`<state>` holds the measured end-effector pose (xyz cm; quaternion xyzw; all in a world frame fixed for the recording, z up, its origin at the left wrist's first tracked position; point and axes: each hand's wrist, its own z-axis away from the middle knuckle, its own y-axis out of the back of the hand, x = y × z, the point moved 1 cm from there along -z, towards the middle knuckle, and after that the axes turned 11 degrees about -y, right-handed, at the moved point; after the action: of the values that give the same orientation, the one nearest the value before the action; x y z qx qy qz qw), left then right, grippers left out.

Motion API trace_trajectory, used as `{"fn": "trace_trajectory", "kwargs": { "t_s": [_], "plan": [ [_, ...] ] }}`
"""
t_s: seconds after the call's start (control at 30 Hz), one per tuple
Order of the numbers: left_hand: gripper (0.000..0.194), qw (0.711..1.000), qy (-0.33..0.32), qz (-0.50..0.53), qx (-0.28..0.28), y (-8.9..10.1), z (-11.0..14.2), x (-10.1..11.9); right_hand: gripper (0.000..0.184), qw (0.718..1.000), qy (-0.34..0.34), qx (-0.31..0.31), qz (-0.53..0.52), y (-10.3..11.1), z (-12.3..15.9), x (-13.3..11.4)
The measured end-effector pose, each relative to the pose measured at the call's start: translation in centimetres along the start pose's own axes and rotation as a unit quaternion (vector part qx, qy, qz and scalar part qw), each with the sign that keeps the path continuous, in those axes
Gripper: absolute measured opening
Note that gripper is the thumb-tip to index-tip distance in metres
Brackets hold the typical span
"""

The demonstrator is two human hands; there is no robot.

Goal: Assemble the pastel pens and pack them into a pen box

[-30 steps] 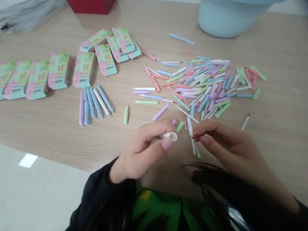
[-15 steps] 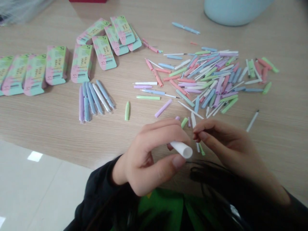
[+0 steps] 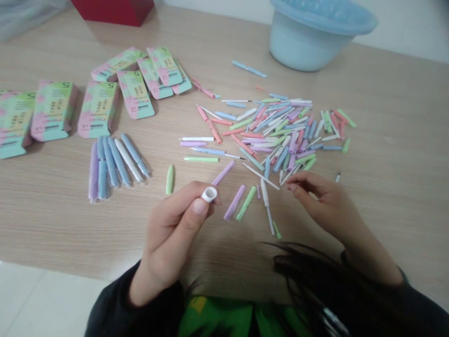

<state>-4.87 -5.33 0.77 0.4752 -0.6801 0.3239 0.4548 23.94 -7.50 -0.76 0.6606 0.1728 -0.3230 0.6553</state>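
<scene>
My left hand (image 3: pixel 178 229) is closed around a white pen barrel (image 3: pixel 209 194), its hollow round end turned up toward me. At the near edge of a pile of loose pen parts (image 3: pixel 287 126), my right hand (image 3: pixel 322 201) has thumb and fingertips drawn together in a pinch. Whatever is between them is too small or hidden to make out. White refills lie just beside those fingertips. Between the hands rest a purple barrel (image 3: pixel 235 202), a green barrel (image 3: pixel 246 203) and a white pen piece with a thin refill (image 3: pixel 267 206).
Assembled pens (image 3: pixel 115 161) lie in a row at the left. Behind them are several pink-and-green boxes (image 3: pixel 98 110). A blue basin (image 3: pixel 308 42) and a red box (image 3: pixel 112 11) stand at the back. Single pen parts such as a green cap (image 3: pixel 170 179) lie scattered.
My left hand has moved left with the white barrel, away from my right hand. My right hand stays pinched, now at the pile's near edge. The view has tilted up, showing more of the basin.
</scene>
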Motion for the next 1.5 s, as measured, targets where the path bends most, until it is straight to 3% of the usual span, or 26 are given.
{"fn": "trace_trajectory", "kwargs": {
  "t_s": [0.17, 0.3, 0.4, 0.5, 0.6, 0.7, 0.77, 0.9, 1.03, 1.2, 1.33, 1.5],
  "plan": [
    [0.026, 0.999, 0.042, -0.001, 0.033, 0.1, -0.1, -0.6, 0.017, 0.990, 0.080, -0.001, 0.112, -1.7, -2.1, -0.7],
    [0.029, 0.998, 0.056, -0.024, 0.012, -0.6, -0.3, -0.2, 0.021, 0.975, 0.078, 0.009, 0.206, -3.5, -3.0, -0.8],
    [0.030, 0.998, 0.063, -0.027, 0.017, -1.1, -0.4, 0.0, 0.025, 0.969, 0.075, 0.011, 0.233, -3.7, -3.0, -0.6],
    [0.031, 0.997, 0.074, -0.008, 0.007, -1.4, -0.4, -0.1, 0.026, 0.983, 0.054, 0.034, 0.173, -2.8, -2.3, -1.0],
    [0.031, 0.996, 0.088, 0.017, -0.009, -1.8, -0.4, -0.6, 0.019, 0.999, 0.019, 0.010, -0.041, -1.6, -1.2, -2.6],
    [0.032, 0.994, 0.091, 0.043, -0.036, -2.2, -0.5, -0.9, 0.013, 0.958, 0.035, -0.055, -0.278, -1.3, 0.0, -4.8],
    [0.032, 0.993, 0.091, 0.052, -0.063, -2.5, -0.5, -1.0, 0.017, 0.932, 0.051, -0.051, -0.356, -1.5, 0.6, -6.0],
    [0.030, 0.991, 0.079, 0.046, -0.094, -2.8, -0.5, -0.8, 0.019, 0.930, 0.063, 0.006, -0.361, -2.1, 1.4, -7.4],
    [0.027, 0.990, 0.060, 0.046, -0.115, -3.0, -0.7, -0.5, 0.015, 0.921, 0.099, -0.021, -0.376, -2.2, 2.3, -8.2],
    [0.026, 0.988, 0.055, 0.049, -0.134, -3.1, -0.7, -0.7, 0.017, 0.952, 0.121, -0.047, -0.276, -2.0, 2.8, -8.8],
    [0.024, 0.988, 0.057, 0.051, -0.131, -3.1, -0.6, -1.0, 0.014, 0.952, 0.170, -0.079, -0.241, -2.1, 2.4, -8.6],
    [0.029, 0.988, 0.050, 0.053, -0.137, -3.0, -0.8, -0.8, 0.021, 0.959, 0.132, -0.068, -0.239, -1.3, 2.5, -8.4]
  ]
}}
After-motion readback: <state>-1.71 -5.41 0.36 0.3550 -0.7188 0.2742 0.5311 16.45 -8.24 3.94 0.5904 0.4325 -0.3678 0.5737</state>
